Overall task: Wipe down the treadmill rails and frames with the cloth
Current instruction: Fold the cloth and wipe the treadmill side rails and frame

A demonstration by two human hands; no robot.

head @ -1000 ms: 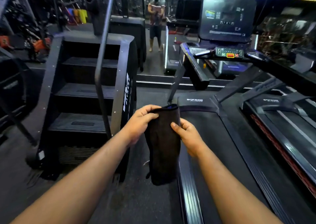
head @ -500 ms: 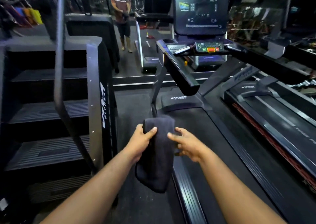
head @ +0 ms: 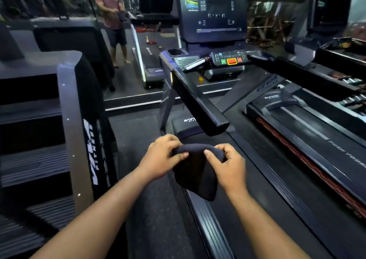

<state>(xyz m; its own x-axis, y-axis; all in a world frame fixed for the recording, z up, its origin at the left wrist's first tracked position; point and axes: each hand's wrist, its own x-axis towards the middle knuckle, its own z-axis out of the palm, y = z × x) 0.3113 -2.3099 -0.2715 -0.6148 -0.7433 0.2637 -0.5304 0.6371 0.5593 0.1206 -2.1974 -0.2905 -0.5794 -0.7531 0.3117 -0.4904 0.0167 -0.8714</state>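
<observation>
Head view: left hand (head: 161, 160) and right hand (head: 227, 164) are both pinching the cloth (head: 195, 171) closed-fingered, just short of the handrail (head: 195, 98).

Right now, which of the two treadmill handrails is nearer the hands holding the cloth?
The left handrail, whose blunt end hangs just above the cloth; the other handrail runs off to the right.

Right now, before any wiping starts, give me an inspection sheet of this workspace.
Surface: treadmill side rail ribbed, dark, bare.
Job's things: dark cloth bunched, hanging clear of the handrail.
Clutter: small cylinder lying on the console.
Hands: left hand and right hand both pinch the cloth's top fold.
Cables: nothing seen.
Surroundings: stair machine left, second treadmill right, mirror ahead.
</observation>
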